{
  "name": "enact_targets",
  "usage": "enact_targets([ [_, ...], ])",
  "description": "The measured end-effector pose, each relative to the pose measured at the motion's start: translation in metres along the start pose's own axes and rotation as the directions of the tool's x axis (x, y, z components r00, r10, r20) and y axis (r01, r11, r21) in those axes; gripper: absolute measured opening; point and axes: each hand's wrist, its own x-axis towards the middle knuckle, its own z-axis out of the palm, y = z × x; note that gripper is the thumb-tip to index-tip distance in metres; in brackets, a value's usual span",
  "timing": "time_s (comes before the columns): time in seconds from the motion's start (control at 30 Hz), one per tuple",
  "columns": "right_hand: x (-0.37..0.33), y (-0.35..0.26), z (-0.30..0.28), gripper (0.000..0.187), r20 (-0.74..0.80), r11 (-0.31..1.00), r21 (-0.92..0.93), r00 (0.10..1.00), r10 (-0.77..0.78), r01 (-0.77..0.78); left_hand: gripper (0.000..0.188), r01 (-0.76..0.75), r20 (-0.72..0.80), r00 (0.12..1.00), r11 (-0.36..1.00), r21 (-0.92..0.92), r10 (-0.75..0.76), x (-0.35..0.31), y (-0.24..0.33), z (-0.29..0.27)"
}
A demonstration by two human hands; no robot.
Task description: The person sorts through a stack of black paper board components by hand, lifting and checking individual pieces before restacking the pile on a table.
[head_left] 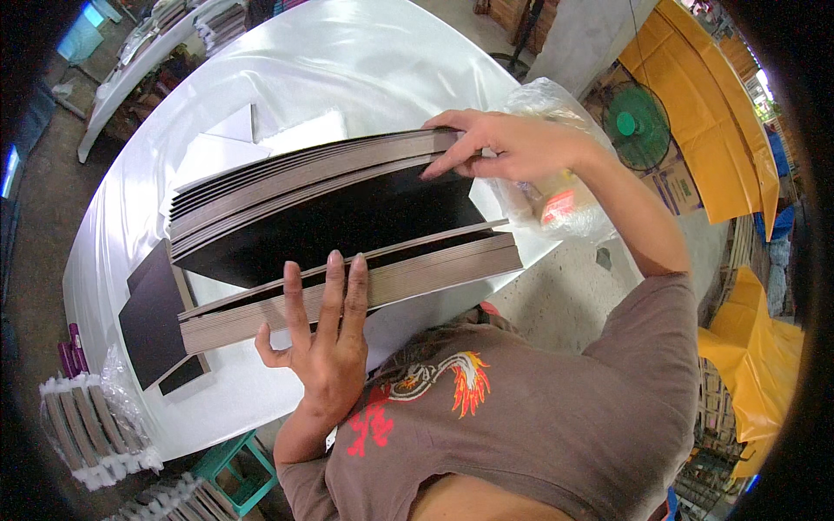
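Two thick stacks of black boards with grey-brown edges stand over the table, leaning apart with a dark gap between them. My right hand (508, 146) is closed on the right end of the far stack (287, 178), its fingers over the top edges. Across the edges of the near stack (434, 272) lie the fingers of my left hand (326, 334), stretched out and spread, with the thumb apart. The undersides of both stacks are hidden. Beside their left end, more black boards (155, 323) lie flat on the table.
A glossy white sheet covers the table (382, 43). White sheets (217, 156) lie behind the stacks, and a clear plastic bag (569, 204) sits right. Fluffy-edged bundles (91, 425) and a green stool (239, 473) stand lower left. A green fan (637, 124) stands far right.
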Motion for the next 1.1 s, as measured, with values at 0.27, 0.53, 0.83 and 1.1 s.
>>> enact_targets([
  [0.27,-0.002,0.002,-0.001,0.075,0.006,0.985,-0.172,1.0,-0.023,0.023,0.042,0.036,0.033,0.999,0.999,-0.03,-0.035,0.003,0.003,-0.001],
  [0.53,0.003,0.005,-0.004,0.08,0.025,0.985,-0.172,0.999,-0.025,0.029,0.042,0.011,0.03,0.999,1.0,0.022,-0.011,0.001,0.003,-0.001],
  [0.83,0.006,0.012,-0.006,0.082,0.006,0.982,-0.182,0.999,-0.053,0.054,0.04,-0.022,0.018,1.0,0.999,0.041,0.022,0.001,0.001,-0.006],
  [1.1,0.005,0.013,-0.008,0.082,0.015,0.982,-0.186,1.0,-0.017,0.02,0.04,-0.043,-0.005,0.999,0.998,0.045,0.044,0.0,0.001,-0.007],
])
